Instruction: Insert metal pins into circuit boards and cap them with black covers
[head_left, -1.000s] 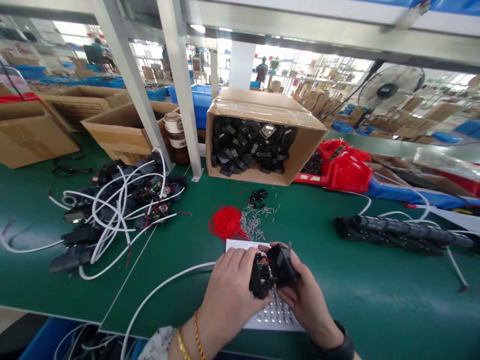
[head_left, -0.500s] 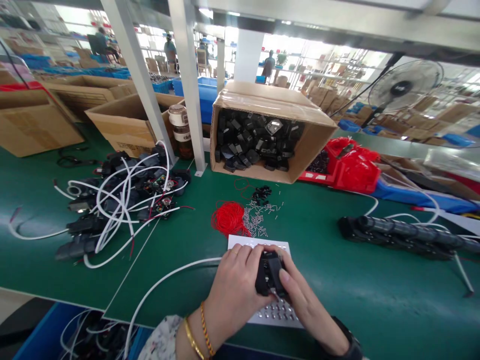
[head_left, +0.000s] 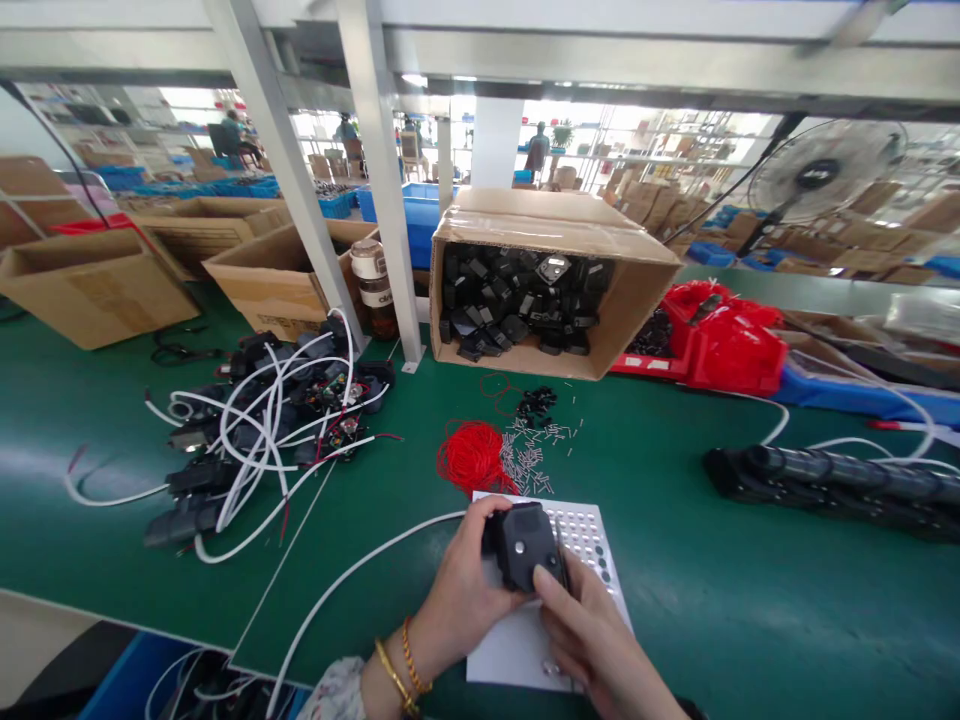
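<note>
The black housing is up in both hands, over the white sheet on the green desk, its flat face with one bright round spot turned upward. The left hand comes in from the lower left, wrist angled upward, two bracelets on it. The right hand reaches in from the lower right, its thumb laid on the housing's near corner.

Fingers hide the housing's underside and left end, and the right forearm runs out of sight below. A thin dark upright piece shows by the housing's right edge, perhaps a tool, but I can't make it out well from here. The left hand is closed around the left side, thumb below and forefinger on top; the right is curled, pinching the right side.

A white cable runs to the left hand, which covers its end. Just beyond the sheet lie a red wire coil, scattered metal pins and small black parts. Farther back, a carton lies with its mouth facing us, full of black pieces.
</note>
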